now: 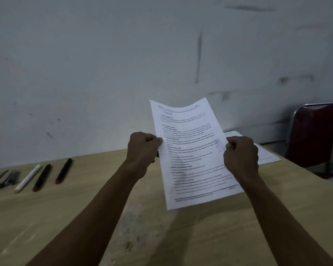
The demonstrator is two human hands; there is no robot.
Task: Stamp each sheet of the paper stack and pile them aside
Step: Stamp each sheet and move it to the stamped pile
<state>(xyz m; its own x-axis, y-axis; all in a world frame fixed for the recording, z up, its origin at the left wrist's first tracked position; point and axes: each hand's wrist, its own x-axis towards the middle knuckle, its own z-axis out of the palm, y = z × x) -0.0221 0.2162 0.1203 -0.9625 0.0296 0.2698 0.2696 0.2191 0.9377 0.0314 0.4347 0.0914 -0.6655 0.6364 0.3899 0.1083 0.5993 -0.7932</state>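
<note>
**Q:** What is being held, and how?

**A:** A printed sheet is held up above the table, near the centre of the view, tilted with its top toward 12 o'clock. Its left edge is pinched by the left hand, its right edge by the right hand; on both, the fingers are curled tight and the thumb is pressed onto the paper.

**Q:** How far along is the job judged to be?

**A:** A blue stamp mark is seen on the sheet's right margin, just beside the right thumb, so this page appears done and due for piling. More paper is laid flat on the table at about 2 o'clock, behind the right hand; whether it is the finished pile or the unstamped stack cannot be told. No stamp is made out. How many sheets are left cannot be judged.

**Q:** And the setting?

**A:** A pale wood-grain table is shown under dim light. Pens and other small tools are lined up at 9 o'clock. A scuffed grey wall is seen behind, and a red chair is placed at 3 o'clock.
</note>
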